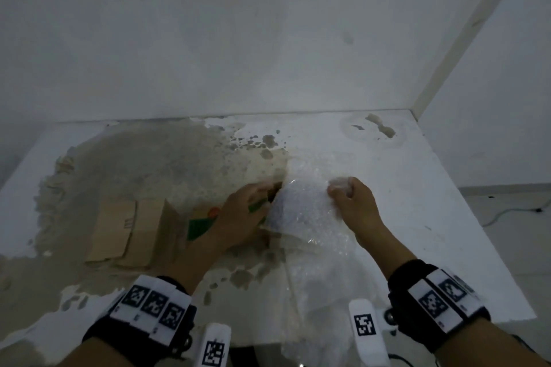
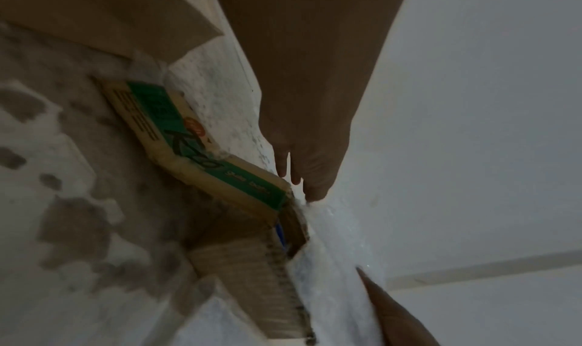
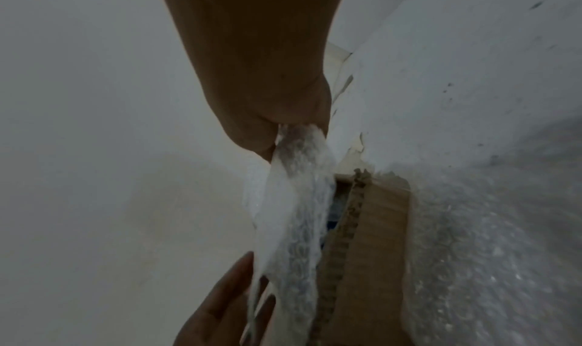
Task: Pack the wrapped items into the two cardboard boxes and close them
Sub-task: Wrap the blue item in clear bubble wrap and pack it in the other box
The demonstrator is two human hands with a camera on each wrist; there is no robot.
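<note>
A cardboard box with green print (image 1: 202,223) lies on its side on the table, its opening toward the right. A sheet of bubble wrap (image 1: 301,211) bulges up at that opening. My right hand (image 1: 340,191) pinches the wrap's top edge between thumb and curled fingers (image 3: 249,137). On the box's top lies my left hand (image 1: 259,197), its straight fingers (image 2: 312,189) touching the wrap (image 2: 333,252) at the box's mouth. Something blue (image 2: 280,234) shows inside the box (image 2: 201,152), mostly hidden. The box's corrugated edge (image 3: 346,252) runs beside the wrap (image 3: 296,202).
Flattened cardboard pieces (image 1: 119,226) lie to the left of the box. The white table (image 1: 432,188) has large worn brown patches and meets a wall at the back and right. More bubble wrap (image 1: 322,292) trails toward the front edge. A cable (image 1: 507,211) lies on the floor at right.
</note>
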